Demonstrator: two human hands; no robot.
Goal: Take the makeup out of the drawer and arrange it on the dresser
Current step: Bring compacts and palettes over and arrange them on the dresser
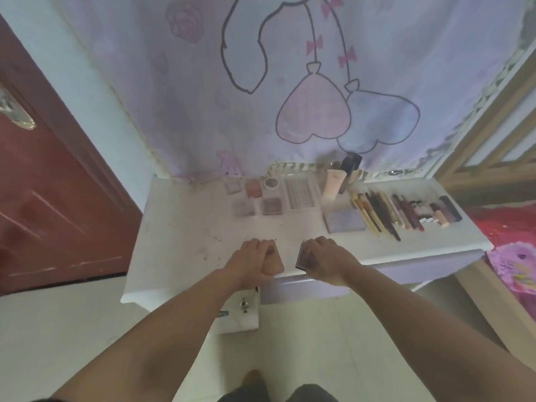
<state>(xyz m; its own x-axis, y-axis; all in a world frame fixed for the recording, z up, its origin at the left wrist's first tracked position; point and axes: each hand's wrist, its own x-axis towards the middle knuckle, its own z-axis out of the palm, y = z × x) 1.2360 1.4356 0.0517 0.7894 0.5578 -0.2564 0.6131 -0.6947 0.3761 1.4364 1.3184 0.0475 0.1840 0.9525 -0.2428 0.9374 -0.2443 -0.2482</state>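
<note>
Over the front edge of the white dresser top point(179, 227), my right hand point(327, 259) grips a small dark makeup compact point(301, 258), held on edge. My left hand point(255, 261) hovers beside it with its fingers curled and nothing visible in them. Makeup lies in rows at the back: small square compacts point(256, 198), a clear lash tray point(300, 192), a grey palette point(345, 220), an upright cream tube point(330, 184) and a row of pencils and lipsticks point(403, 211). Below my left wrist the drawer point(240, 314) stands open, its inside mostly hidden by my arm.
A pink printed curtain point(290, 82) hangs behind the dresser. A red door point(43, 198) stands at the left. At the right are a wooden frame point(493, 126) and red bedding point(507, 227). Pale floor tiles point(72, 329) lie below.
</note>
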